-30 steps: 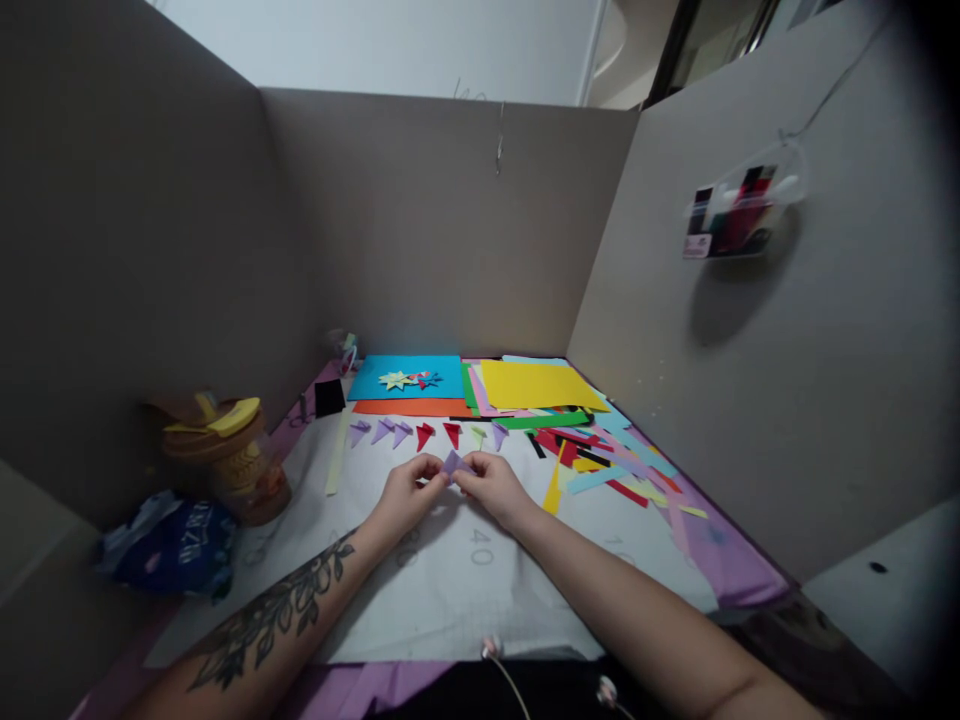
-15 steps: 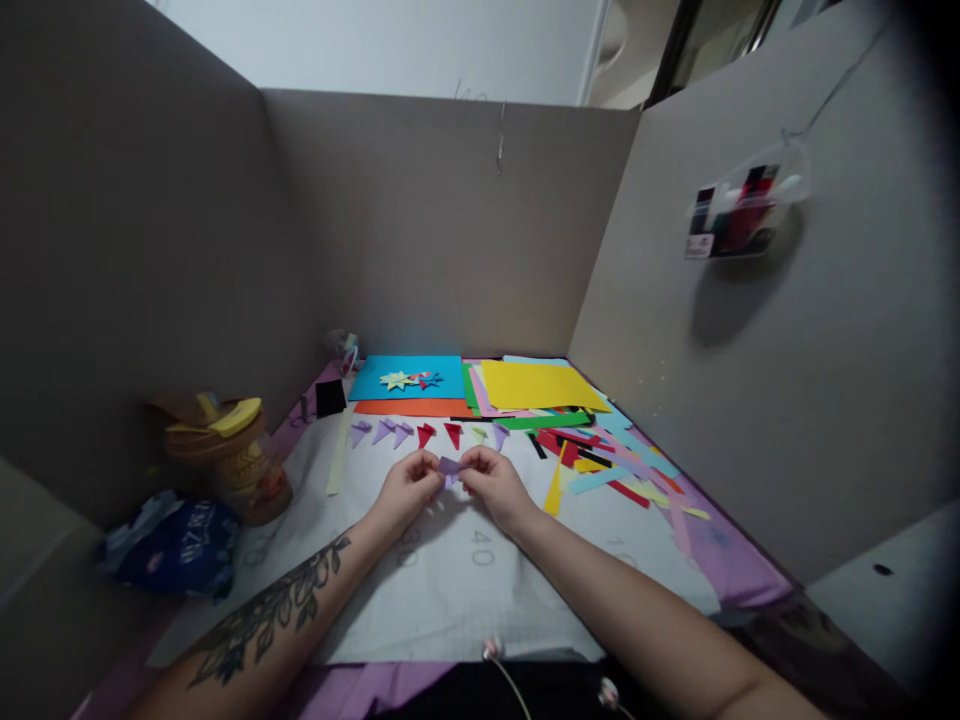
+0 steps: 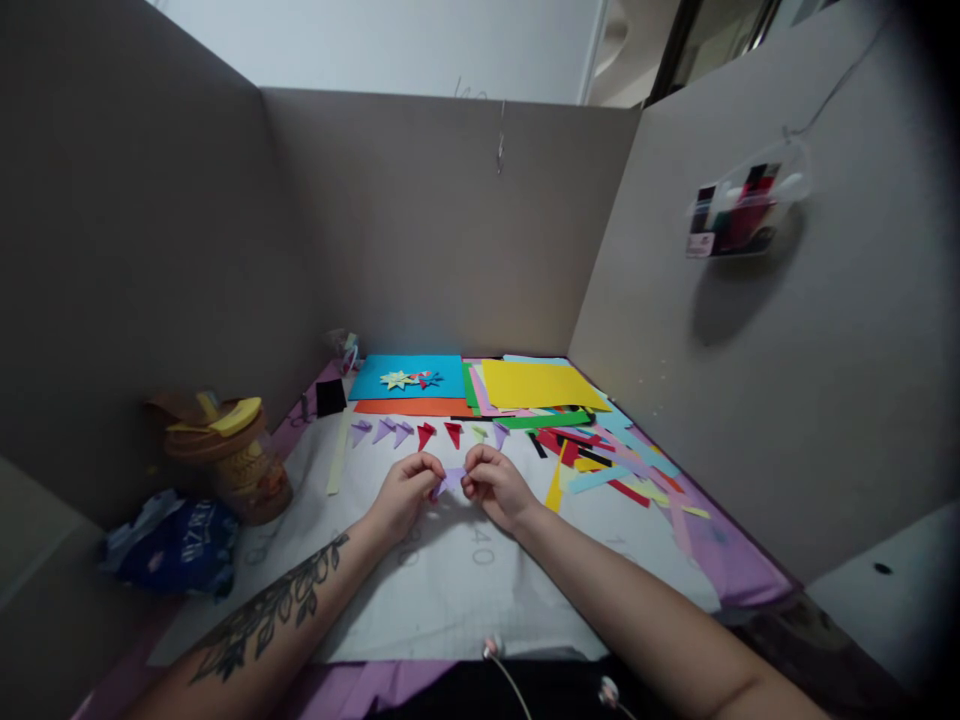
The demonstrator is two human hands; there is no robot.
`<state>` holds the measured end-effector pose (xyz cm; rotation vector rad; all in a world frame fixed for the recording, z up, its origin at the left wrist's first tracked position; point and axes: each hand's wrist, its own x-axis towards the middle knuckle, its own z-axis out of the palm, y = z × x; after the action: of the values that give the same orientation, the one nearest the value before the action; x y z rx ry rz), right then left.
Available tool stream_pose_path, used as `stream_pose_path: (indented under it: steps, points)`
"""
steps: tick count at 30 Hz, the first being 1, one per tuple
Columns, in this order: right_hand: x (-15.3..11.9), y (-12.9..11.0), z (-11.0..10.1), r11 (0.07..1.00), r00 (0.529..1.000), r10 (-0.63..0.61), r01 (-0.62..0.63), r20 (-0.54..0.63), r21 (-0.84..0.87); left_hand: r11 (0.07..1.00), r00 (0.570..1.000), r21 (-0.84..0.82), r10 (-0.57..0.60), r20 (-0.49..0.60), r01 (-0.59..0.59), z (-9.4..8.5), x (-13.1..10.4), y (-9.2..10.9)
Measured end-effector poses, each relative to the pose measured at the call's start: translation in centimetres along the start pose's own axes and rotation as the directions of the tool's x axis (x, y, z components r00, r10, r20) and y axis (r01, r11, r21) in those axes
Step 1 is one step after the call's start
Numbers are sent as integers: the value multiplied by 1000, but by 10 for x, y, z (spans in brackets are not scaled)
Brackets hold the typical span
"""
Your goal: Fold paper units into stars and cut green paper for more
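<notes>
A small piece of light purple paper (image 3: 451, 480) is stretched between my two hands, above the white sheet. My left hand (image 3: 410, 490) pinches its left end between thumb and fingers. On the other end, my right hand (image 3: 496, 484) has a like pinch. Just beyond lies a row of small folded paper pieces: several purple ones (image 3: 383, 428), two red ones (image 3: 426, 435) and a pale green one (image 3: 479, 435). My fingers partly cover the held paper, so its full folds cannot be made out.
Coloured strips (image 3: 600, 465) lie in a loose pile at the right. Blue (image 3: 375, 375) and yellow sheets (image 3: 540, 385) are at the back, with paper stars (image 3: 397, 380) on the blue. A brown tub (image 3: 251, 470) and a blue bag (image 3: 184, 545) stand left. Grey panels (image 3: 450, 220) enclose the table.
My hands have drawn slightly apart, and more of the purple paper shows between them, looking flatter. The things on the table have stayed put.
</notes>
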<state>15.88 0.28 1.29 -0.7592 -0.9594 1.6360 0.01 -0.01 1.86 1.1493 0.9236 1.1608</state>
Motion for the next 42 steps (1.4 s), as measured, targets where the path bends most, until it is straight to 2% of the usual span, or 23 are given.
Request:
stream_pose_path:
  steps: [4,7,9,11,14,17,20,23,27,31,34,37,42]
  points:
    - [0,1,-6,985,996,-83,85,21,-153,999,1000,51,-3,6,3,0,0,3]
    - [1,1,-10,911,980,-177,198,90,-361,974,999,222,40,0,-39,1,-2,6]
    - [1,1,-12,787,951,-292,301,104,-539,921,992,373,124,-11,-111,1,-3,6]
    - [1,0,-12,610,894,-428,394,133,-687,847,973,490,232,5,-205,1,-3,4]
    - [0,2,-10,411,824,-512,485,245,-772,766,946,570,319,64,-297,0,-3,-4]
    - [0,6,-9,318,790,-514,537,334,-781,741,942,590,317,112,-320,-1,-3,-9]
    - [0,8,-9,263,770,-517,558,373,-787,731,943,602,309,128,-321,-1,-4,-10]
    - [0,7,-8,243,781,-487,552,392,-798,732,949,611,292,119,-302,-2,-5,-8]
    - [-1,2,-6,267,798,-466,539,383,-799,771,951,566,298,83,-292,-3,-3,-5]
    - [2,-8,-13,343,831,-459,491,313,-800,849,952,457,305,-13,-265,-8,3,1]
    - [7,-16,-26,394,862,-446,431,241,-812,905,961,371,259,-95,-207,-13,7,3]
    - [10,-18,-34,420,866,-471,389,170,-820,934,968,324,206,-145,-151,-17,11,2]
    - [9,-10,-23,468,879,-450,380,154,-798,958,982,266,144,-122,-108,-12,9,-2]
